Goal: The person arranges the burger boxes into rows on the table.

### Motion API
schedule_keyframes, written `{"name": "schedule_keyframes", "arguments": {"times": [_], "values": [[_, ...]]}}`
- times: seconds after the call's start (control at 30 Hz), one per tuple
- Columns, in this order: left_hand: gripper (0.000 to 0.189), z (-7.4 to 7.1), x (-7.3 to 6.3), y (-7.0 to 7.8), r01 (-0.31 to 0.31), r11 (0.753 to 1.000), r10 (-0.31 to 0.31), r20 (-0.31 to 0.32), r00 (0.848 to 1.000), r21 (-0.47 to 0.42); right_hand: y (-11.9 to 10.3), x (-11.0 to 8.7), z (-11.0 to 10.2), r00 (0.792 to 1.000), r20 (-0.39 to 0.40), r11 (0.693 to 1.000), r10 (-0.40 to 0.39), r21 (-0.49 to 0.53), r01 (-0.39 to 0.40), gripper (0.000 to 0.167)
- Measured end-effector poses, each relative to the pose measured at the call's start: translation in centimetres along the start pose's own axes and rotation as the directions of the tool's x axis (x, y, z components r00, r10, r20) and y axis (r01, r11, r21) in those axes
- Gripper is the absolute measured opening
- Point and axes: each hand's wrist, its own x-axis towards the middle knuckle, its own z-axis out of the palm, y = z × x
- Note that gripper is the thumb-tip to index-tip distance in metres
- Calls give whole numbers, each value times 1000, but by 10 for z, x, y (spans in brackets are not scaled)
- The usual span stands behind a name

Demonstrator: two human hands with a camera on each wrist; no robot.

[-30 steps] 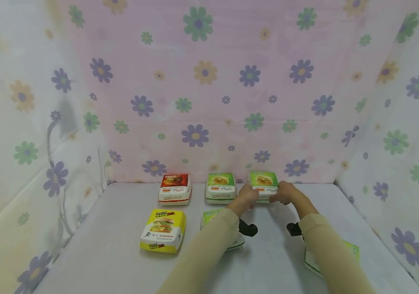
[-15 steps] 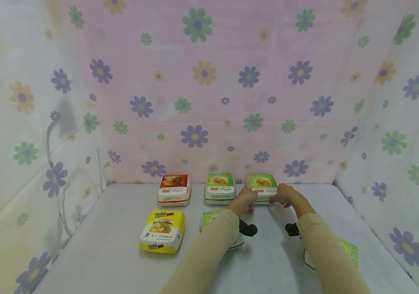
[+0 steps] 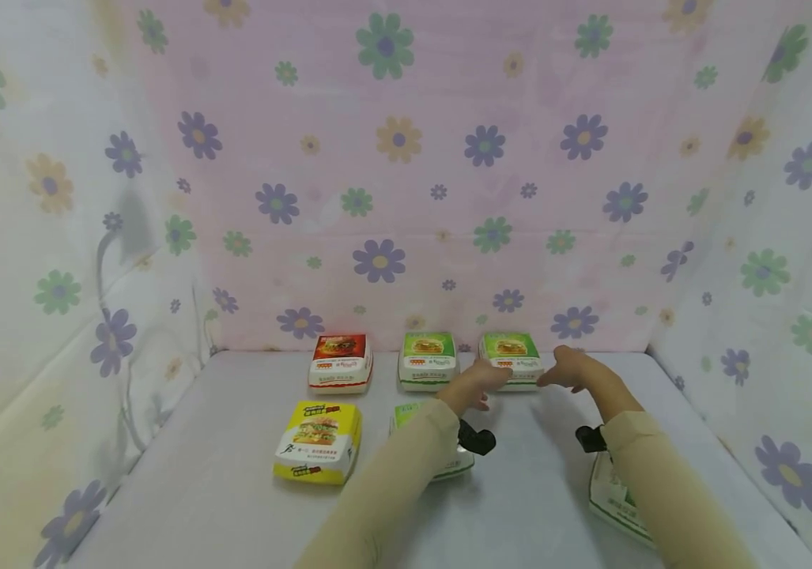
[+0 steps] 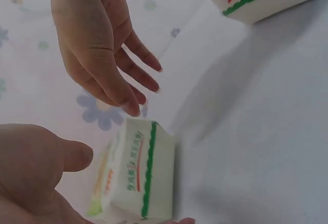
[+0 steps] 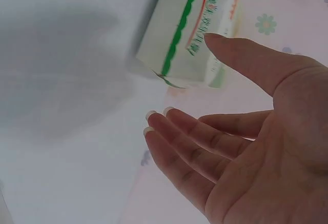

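Observation:
A green-and-white burger box [image 3: 510,348] sits at the right end of the back row. Beside its front left corner is my left hand [image 3: 473,387], fingers relaxed and thumb off the lid. My right hand [image 3: 576,370] is just past the box's right side, with loosely bent fingers. In the right wrist view, a gap shows between the right hand's fingertips and the box [image 5: 179,34]. The left wrist view has the left thumb [image 4: 77,156] apart from the box wall [image 4: 143,167]; whether the other left fingers touch it I cannot tell.
Another green box [image 3: 428,356] and a red one [image 3: 340,363] continue the back row. Nearer stand a yellow box [image 3: 318,442], a green box [image 3: 455,466] partly behind my left arm, and a green-and-white box [image 3: 615,498] under my right forearm. Flowered cloth [image 3: 406,197] encloses the table.
Both hands held the box's sides before; now they have come apart from each other. The right hand has shifted right, off the box. The box stays in place.

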Motion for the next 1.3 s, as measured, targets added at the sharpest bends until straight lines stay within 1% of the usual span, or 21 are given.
{"name": "schedule_keyframes", "arguments": {"times": [0.1, 0.2, 0.27, 0.33, 0.43, 0.5, 0.6, 0.67, 0.8, 0.87, 0.9, 1.0, 1.1, 1.2, 1.3], "values": [[63, -2, -12, 5, -19, 997, 17, 22, 1000, 72, -2, -10, -6, 1000, -7, 998, -27, -65, 26, 78], [63, -3, -26, 8, -45, 990, 39, 44, 998, 135, -1, -24, -12, 997, -23, 985, -74, -155, 70, 75], [66, -3, -36, 9, -72, 982, 62, 62, 996, 175, -1, -36, -16, 993, -37, 974, -114, -199, 105, 73], [72, -2, -45, 8, -114, 969, 96, 91, 991, 220, 2, -48, -19, 988, -48, 967, -148, -215, 134, 72], [79, 0, -59, 5, -178, 943, 143, 141, 980, 281, 7, -66, -24, 982, -50, 964, -181, -209, 167, 71], [82, 2, -67, 1, -218, 920, 169, 173, 970, 325, 12, -78, -26, 979, -48, 959, -198, -214, 184, 71], [81, 8, -80, -6, -270, 887, 200, 214, 956, 374, 22, -95, -28, 972, -49, 953, -230, -215, 215, 69], [77, 13, -88, -12, -300, 866, 220, 234, 947, 400, 31, -106, -28, 968, -54, 953, -246, -197, 232, 67], [67, 23, -100, -23, -356, 828, 251, 281, 926, 434, 54, -125, -28, 969, -57, 963, -242, -136, 232, 65], [64, 29, -102, -28, -371, 811, 250, 305, 919, 452, 68, -132, -27, 975, -45, 972, -219, -100, 213, 65], [64, 32, -103, -30, -377, 807, 247, 320, 914, 454, 75, -134, -26, 978, -35, 977, -203, -80, 200, 65], [65, 42, -101, -37, -392, 799, 246, 348, 905, 455, 101, -137, -24, 985, -5, 985, -170, -30, 170, 65], [64, 54, -96, -46, -395, 803, 240, 365, 899, 446, 126, -137, -20, 989, 43, 990, -139, 41, 137, 64], [62, 66, -89, -56, -369, 822, 214, 365, 906, 434, 148, -135, -11, 989, 103, 986, -111, 136, 97, 63], [60, 78, -85, -64, -306, 852, 163, 341, 926, 424, 163, -136, -1, 983, 159, 971, -93, 234, 54, 64]]}}
